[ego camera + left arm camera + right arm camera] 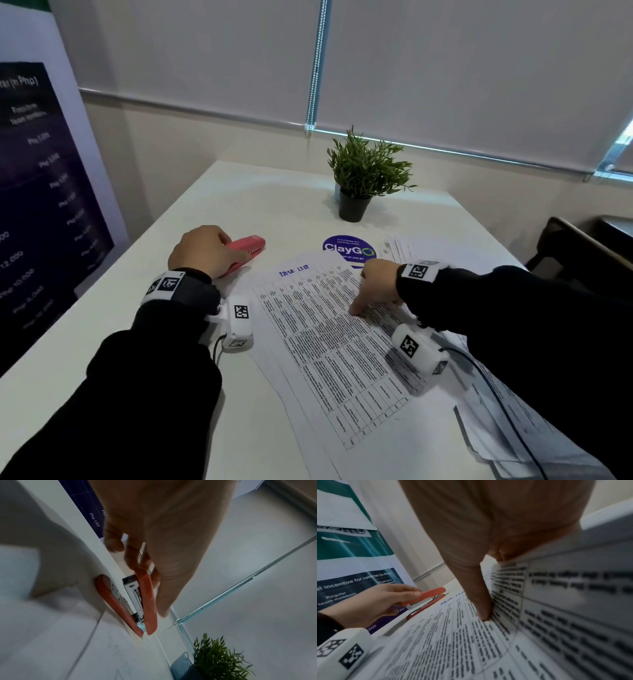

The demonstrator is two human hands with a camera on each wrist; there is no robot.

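A red stapler (251, 248) (429, 596) lies left of centre on the white table (257, 198). My left hand (202, 250) grips the stapler's (149, 601) top arm, which stands lifted off its base, the mouth on my hand's side. Printed sheets with a table of text (329, 342) (453, 649) lie spread in front of me. My right hand (380, 281) rests near their far right corner, with one straight digit (485, 616) pressing down on the top sheet. Its other fingers touch the paper further back and are mostly hidden.
A small potted plant (366, 171) (219, 660) stands at the table's far middle. A round blue ClayGo sticker (346, 246) lies beyond the sheets. More papers lie at the right (421, 250) and lower right (496, 428). A banner (34, 205) stands left, a dark chair (582, 250) right.
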